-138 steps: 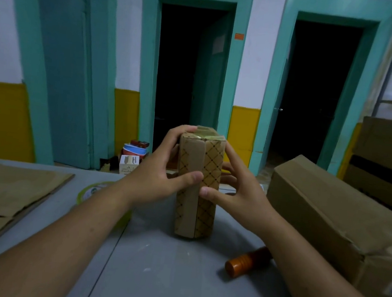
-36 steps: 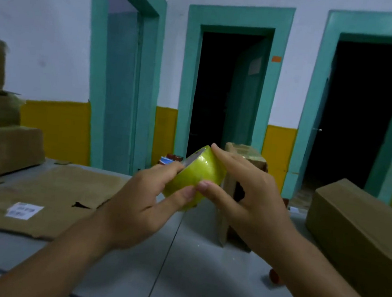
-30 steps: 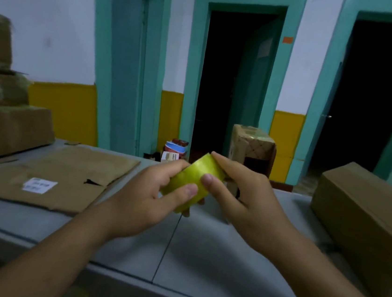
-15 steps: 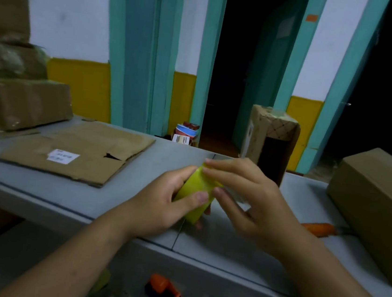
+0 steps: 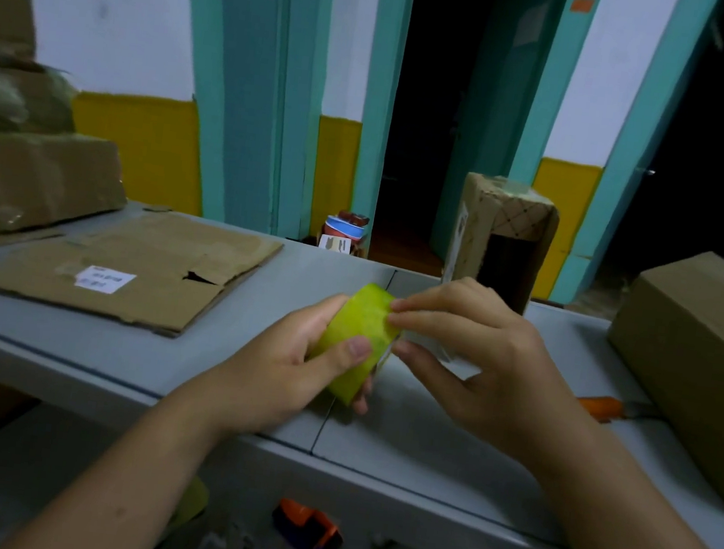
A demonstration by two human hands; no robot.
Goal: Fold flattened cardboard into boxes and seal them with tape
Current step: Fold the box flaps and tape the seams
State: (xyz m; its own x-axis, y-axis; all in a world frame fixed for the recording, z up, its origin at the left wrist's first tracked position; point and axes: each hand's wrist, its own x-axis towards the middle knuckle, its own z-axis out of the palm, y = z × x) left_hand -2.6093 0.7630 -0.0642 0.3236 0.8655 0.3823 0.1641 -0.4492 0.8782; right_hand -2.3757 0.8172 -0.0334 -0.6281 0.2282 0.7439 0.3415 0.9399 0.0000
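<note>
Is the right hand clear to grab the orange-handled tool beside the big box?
Probably yes: the orange-handled tool lies on the table right of the right hand, nothing between, though its fingers are on the tape roll.

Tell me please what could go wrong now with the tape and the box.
1. The right hand picks at the roll with its fingers; the tape end may split or stick back.
2. The left hand holds the roll near the table edge; a slip could drop it below.
3. The tall box stands unheld behind the hands and might tip when taped.
</note>
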